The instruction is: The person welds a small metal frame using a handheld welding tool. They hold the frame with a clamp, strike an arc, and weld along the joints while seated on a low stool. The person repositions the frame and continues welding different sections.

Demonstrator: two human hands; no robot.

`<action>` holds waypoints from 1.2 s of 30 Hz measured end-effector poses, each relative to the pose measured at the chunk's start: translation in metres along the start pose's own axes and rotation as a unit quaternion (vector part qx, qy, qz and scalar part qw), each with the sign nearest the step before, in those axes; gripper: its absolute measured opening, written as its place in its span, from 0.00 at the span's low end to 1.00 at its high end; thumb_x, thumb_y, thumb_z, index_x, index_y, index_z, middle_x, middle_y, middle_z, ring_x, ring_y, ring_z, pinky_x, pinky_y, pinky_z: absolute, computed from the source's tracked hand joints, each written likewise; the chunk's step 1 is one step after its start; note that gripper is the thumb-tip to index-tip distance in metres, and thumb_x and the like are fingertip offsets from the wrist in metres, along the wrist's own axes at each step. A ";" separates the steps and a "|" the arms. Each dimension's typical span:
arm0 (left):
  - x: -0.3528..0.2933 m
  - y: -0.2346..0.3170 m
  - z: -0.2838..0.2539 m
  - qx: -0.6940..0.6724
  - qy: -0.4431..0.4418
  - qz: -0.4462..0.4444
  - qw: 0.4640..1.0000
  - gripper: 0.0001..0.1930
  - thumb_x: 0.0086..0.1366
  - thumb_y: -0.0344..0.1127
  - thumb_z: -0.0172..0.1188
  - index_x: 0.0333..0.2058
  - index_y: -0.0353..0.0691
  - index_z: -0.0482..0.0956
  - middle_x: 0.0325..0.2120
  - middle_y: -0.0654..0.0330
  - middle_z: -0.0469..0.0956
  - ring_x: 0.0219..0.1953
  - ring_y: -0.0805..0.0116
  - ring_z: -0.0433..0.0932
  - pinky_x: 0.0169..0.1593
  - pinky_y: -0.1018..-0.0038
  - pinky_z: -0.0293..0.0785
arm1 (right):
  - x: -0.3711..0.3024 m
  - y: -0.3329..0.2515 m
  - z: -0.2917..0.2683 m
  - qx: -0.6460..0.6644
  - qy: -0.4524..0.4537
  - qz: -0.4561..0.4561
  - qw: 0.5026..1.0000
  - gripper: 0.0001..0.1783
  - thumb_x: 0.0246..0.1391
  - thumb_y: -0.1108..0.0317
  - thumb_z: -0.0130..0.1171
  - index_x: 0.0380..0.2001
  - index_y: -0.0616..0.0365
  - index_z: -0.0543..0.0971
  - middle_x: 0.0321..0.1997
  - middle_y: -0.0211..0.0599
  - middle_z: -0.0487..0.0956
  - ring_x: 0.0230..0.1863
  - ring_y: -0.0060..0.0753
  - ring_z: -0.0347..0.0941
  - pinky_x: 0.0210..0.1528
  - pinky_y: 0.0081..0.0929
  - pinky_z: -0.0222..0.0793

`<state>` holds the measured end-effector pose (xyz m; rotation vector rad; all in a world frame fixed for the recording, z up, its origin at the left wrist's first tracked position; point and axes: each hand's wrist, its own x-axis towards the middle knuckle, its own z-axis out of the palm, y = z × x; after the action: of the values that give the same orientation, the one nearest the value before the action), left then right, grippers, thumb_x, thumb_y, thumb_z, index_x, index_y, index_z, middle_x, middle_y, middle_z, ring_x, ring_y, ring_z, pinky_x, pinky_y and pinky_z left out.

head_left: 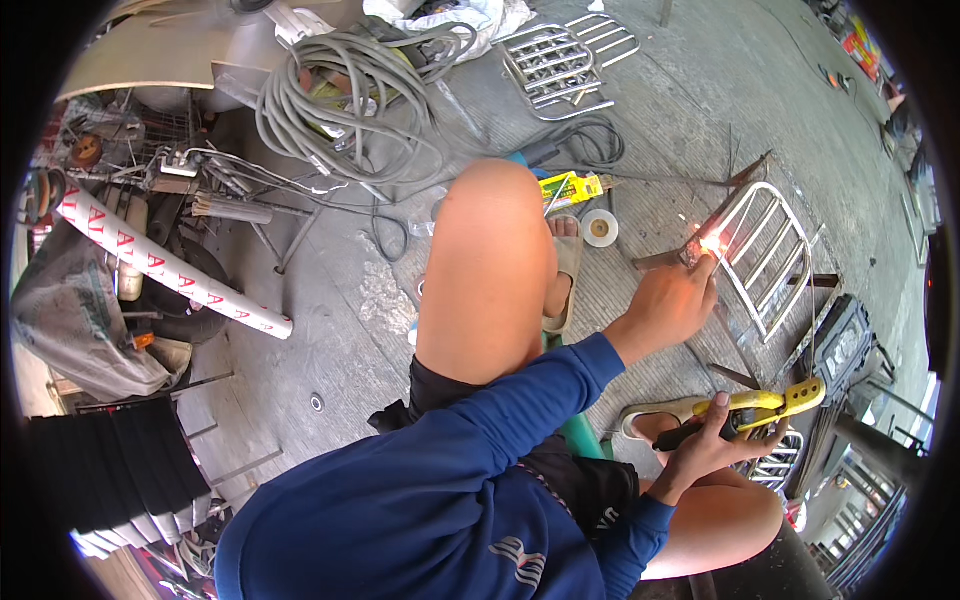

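My left hand (668,302) is closed, fingertips beside a bright glow (712,243) at the edge of a shiny metal rack (745,302) with parallel bars. Whatever those fingers pinch is hidden by the hand and the glare. A rusty metal piece (660,260) lies at the glowing corner, and the rack rests tilted over dark metal bars. Below it, my right hand (708,443) grips a yellow welding electrode holder (800,398) with a black handle. Its jaws point right, and I cannot make out an electrode in them.
Finished-looking metal racks (550,70) lie stacked at the far side. A coiled grey cable (340,110), a yellow box (572,190) and a white disc (600,228) are on the concrete floor. A black case (840,345) stands right. A white printed tube (170,265) juts out at left.
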<state>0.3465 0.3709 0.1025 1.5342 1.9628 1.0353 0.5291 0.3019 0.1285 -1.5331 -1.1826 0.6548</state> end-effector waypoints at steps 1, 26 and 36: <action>0.000 -0.001 0.001 -0.018 0.007 0.003 1.000 0.16 0.76 0.37 0.55 0.56 0.35 0.76 0.22 0.43 0.82 0.28 0.38 0.84 0.35 0.45 0.80 | 0.000 0.000 -0.001 -0.004 0.000 0.002 1.000 0.58 0.53 0.66 0.78 0.78 0.60 0.50 0.78 0.49 0.54 0.80 0.51 0.52 0.82 0.53 0.50; -0.056 0.064 0.034 -0.172 0.012 0.197 0.965 0.20 0.68 0.21 0.59 0.58 0.34 0.82 0.38 0.49 0.79 0.39 0.52 0.82 0.42 0.59 0.79 | 0.024 0.003 -0.020 0.061 -0.086 -0.020 0.994 0.13 0.71 0.61 0.66 0.51 0.57 0.88 0.47 0.32 0.74 0.38 0.18 0.73 0.41 0.19 0.74; -0.074 0.078 0.051 -0.319 -0.005 0.125 0.940 0.35 0.69 0.24 0.59 0.73 0.30 0.59 0.37 0.45 0.85 0.36 0.41 0.86 0.41 0.53 0.83 | 0.027 0.015 -0.025 0.031 -0.060 0.023 0.997 0.17 0.71 0.64 0.66 0.56 0.64 0.83 0.51 0.42 0.87 0.52 0.27 0.80 0.57 0.27 0.77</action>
<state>0.4535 0.3229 0.1236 1.4087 1.2423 1.5686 0.5659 0.3169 0.1261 -1.4895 -1.2080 0.8171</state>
